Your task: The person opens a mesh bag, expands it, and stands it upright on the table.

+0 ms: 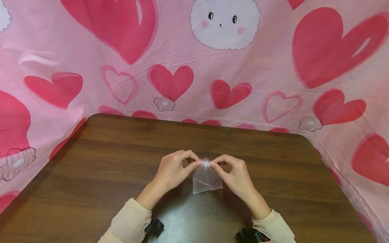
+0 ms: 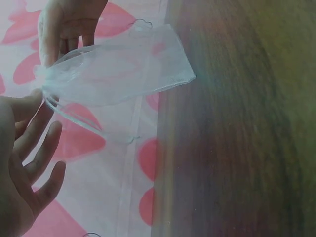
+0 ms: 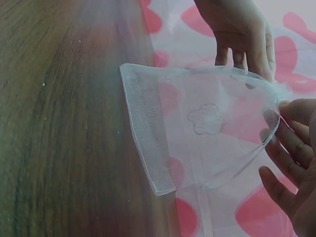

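Note:
A small sheer white organza drawstring bag point(image 1: 207, 180) hangs above the middle of the table, its neck gathered tight. On the left of that neck, my left hand point(image 1: 174, 170) pinches it between thumb and index finger. My right hand point(image 1: 237, 175) pinches the opposite side in the same way. In the left wrist view, the bag point(image 2: 123, 74) has a thin white cord point(image 2: 79, 121) trailing from its gathered end. The right wrist view shows the bag point(image 3: 197, 113) see-through, with only the backdrop visible through it. The other fingers of both hands are spread loosely away from the fabric.
A dark brown wooden table point(image 1: 121, 152) with rounded far corners lies under the hands. Behind it and along its sides hangs a pink cloth point(image 1: 179, 50) printed with red hearts. Black wrist devices point(image 1: 155, 226) sit by both cream sleeves point(image 1: 129, 222).

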Tool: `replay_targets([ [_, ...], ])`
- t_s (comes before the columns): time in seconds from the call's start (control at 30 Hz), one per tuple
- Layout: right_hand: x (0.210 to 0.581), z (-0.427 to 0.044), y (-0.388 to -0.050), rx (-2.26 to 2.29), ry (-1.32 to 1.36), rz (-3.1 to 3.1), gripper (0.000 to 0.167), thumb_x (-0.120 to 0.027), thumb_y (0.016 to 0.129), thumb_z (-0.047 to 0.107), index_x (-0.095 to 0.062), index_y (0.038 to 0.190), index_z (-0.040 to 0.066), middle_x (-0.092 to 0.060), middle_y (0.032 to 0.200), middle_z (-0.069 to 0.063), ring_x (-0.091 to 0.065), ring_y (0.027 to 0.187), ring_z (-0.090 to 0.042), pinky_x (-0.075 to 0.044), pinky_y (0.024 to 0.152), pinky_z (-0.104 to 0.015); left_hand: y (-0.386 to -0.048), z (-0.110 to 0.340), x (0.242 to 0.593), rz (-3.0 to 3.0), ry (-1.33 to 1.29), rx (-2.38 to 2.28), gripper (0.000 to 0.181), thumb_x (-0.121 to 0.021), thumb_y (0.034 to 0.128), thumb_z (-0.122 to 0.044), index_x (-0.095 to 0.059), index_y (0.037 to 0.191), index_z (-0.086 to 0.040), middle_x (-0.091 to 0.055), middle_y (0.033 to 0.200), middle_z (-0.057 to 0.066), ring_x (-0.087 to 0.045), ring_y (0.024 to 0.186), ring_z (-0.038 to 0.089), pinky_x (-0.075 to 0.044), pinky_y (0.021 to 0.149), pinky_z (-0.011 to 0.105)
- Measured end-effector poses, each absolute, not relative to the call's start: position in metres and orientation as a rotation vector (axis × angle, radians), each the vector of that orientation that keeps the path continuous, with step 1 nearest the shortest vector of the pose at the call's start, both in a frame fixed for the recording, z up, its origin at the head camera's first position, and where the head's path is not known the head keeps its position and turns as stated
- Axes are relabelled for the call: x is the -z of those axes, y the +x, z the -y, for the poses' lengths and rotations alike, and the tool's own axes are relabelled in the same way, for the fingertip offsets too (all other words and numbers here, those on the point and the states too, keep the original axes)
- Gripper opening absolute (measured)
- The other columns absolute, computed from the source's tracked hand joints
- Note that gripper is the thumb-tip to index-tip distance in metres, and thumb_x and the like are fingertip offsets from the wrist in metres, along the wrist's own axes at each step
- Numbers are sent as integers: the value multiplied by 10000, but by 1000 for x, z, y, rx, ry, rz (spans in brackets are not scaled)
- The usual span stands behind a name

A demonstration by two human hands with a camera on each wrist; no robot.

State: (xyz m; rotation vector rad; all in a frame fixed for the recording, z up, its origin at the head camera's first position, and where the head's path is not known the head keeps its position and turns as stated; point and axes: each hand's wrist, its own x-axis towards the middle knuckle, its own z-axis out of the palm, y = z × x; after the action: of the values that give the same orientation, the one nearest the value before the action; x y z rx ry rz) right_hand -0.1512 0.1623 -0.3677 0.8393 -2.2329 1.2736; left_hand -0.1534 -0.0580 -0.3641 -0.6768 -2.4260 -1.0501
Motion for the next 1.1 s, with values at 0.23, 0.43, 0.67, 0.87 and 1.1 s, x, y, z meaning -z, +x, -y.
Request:
replay_targets([
  [0.23,366,-164,-151,-1267,839,2219,160,-780,808,-33,-723,867,105,-706,804,42,-630,729,-102,-514,700,-293,-152,60,363,2432,-650,1040,102,-808,833,-288,-708,852,-279,-638,774,-155,-444,572,2,-400,580,278],
  [0.43,364,-165,-153,-1256,825,2225,165,-779,800,-49,-721,861,92,-701,795,41,-627,721,-97,-506,708,-281,-152,63,362,2432,-651,1051,112,-814,825,-290,-708,857,-270,-633,772,-155,-444,575,3,-401,576,277],
  [0.67,364,-167,-152,-1250,809,2244,155,-777,806,-43,-723,865,90,-701,797,44,-624,726,-94,-491,721,-236,-152,62,364,2444,-646,1040,110,-811,830,-295,-707,858,-274,-624,770,-158,-429,575,8,-394,576,275],
  [0.87,364,-169,-151,-1254,787,2260,148,-780,809,-27,-729,875,95,-705,807,45,-627,737,-100,-485,735,-213,-152,62,364,2436,-636,1041,113,-810,830,-296,-704,857,-270,-629,773,-151,-476,585,52,-392,578,281],
  [1.1,363,-169,-152,-1256,773,2264,143,-780,813,-21,-729,876,97,-707,808,43,-626,735,-98,-488,730,-217,-154,65,361,2430,-649,1044,110,-809,832,-299,-712,865,-261,-636,773,-147,-548,627,106,-400,581,283],
])
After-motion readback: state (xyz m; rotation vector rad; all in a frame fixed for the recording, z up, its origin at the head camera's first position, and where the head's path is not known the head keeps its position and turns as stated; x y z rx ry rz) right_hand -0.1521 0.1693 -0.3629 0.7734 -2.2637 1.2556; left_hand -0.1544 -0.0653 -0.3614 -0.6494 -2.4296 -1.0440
